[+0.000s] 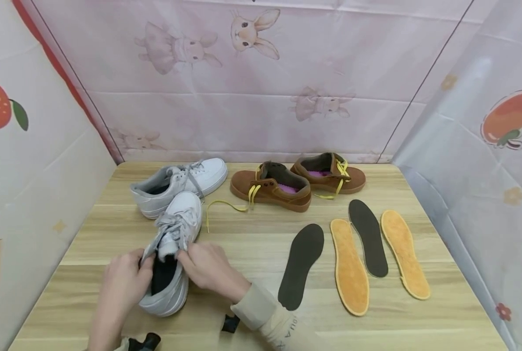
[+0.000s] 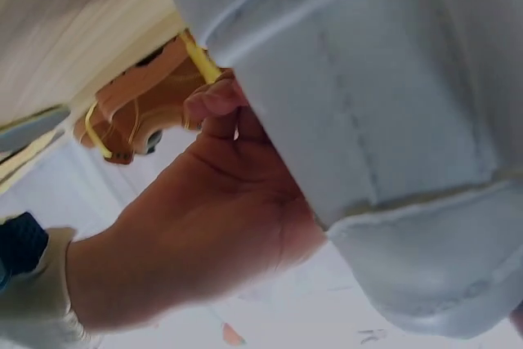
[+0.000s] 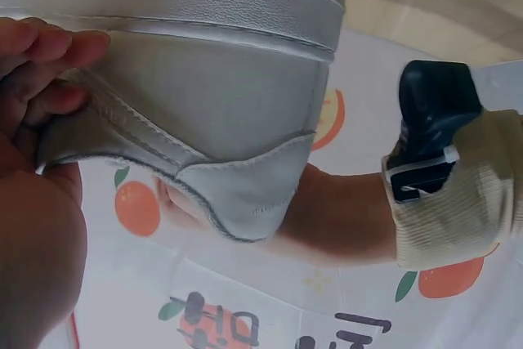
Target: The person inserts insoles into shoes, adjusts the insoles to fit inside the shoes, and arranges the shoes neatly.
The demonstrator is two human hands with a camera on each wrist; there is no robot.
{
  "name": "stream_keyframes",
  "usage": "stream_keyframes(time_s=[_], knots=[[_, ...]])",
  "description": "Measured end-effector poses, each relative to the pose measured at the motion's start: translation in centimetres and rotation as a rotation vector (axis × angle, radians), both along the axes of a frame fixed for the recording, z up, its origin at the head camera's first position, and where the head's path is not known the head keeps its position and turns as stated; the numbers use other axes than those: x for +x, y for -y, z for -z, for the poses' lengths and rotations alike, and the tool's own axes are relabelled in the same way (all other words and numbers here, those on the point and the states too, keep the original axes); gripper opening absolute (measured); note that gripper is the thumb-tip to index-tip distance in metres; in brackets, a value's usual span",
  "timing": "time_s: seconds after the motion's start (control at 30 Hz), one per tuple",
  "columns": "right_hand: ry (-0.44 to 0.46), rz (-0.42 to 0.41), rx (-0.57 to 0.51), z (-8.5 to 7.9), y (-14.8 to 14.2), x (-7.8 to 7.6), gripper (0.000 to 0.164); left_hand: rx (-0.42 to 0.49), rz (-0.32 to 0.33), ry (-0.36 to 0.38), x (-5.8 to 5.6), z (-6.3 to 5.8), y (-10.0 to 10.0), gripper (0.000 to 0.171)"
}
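Note:
A white lace-up sneaker (image 1: 167, 303) lies on the table with its heel toward me, its collar spread and its dark inside showing. My left hand (image 1: 125, 279) grips the left edge of the opening, thumb at the inner side. The right hand (image 1: 210, 267) pinches the right edge beside the tongue. In the right wrist view, fingers (image 3: 57, 42) of the right hand curl over the collar by the shoe's side, and the left forearm passes behind the heel. The left wrist view has the heel up close, with the right hand (image 2: 237, 185) beyond it.
The other white sneaker (image 1: 208, 176) stands just behind. Two brown shoes (image 1: 269, 192) with yellow laces and purple inside sit at the back. To the right lie two dark insoles (image 1: 301, 265) and two orange fuzzy insoles (image 1: 350, 273). Printed cloth walls (image 1: 252, 107) enclose the table.

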State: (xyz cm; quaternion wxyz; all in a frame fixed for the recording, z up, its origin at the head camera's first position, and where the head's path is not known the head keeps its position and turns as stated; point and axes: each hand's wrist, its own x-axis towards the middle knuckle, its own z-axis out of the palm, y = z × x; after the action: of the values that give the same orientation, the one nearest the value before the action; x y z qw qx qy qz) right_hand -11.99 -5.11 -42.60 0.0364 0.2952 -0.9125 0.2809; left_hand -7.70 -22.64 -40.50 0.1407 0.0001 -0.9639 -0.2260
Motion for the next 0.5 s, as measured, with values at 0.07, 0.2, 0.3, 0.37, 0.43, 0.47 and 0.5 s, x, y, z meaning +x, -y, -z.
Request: stream_keyframes(time_s=[0.07, 0.2, 0.3, 0.37, 0.43, 0.47, 0.5], knots=[[-0.026, 0.003, -0.006, -0.4, -0.6, 0.2, 0.045, 0.003, -0.007, -0.023, 0.3, -0.4, -0.6, 0.029], [-0.073, 0.005, -0.042, -0.9, -1.8, 0.5, 0.042, 0.031, -0.011, -0.068, 0.9, -0.9, -2.0, 0.026], [-0.106, 0.007, -0.067, -1.2, -3.0, 0.6, 0.041, 0.053, -0.008, -0.098, 1.4, -1.2, -3.3, 0.024], [-0.111, 0.009, -0.086, -1.4, -4.0, 0.7, 0.041, 0.073, -0.005, -0.111, 1.6, -1.4, -4.3, 0.023], [-0.111, 0.016, -0.105, -1.7, -5.0, 0.7, 0.04, 0.087, 0.003, -0.119, 1.8, -1.4, -5.3, 0.025], [-0.106, 0.021, -0.118, -1.8, -5.6, 0.7, 0.039, 0.097, 0.012, -0.123, 1.9, -1.4, -5.9, 0.025], [-0.102, 0.028, -0.132, -1.8, -6.2, 0.7, 0.038, 0.106, 0.02, -0.124, 1.9, -1.4, -6.4, 0.026]])
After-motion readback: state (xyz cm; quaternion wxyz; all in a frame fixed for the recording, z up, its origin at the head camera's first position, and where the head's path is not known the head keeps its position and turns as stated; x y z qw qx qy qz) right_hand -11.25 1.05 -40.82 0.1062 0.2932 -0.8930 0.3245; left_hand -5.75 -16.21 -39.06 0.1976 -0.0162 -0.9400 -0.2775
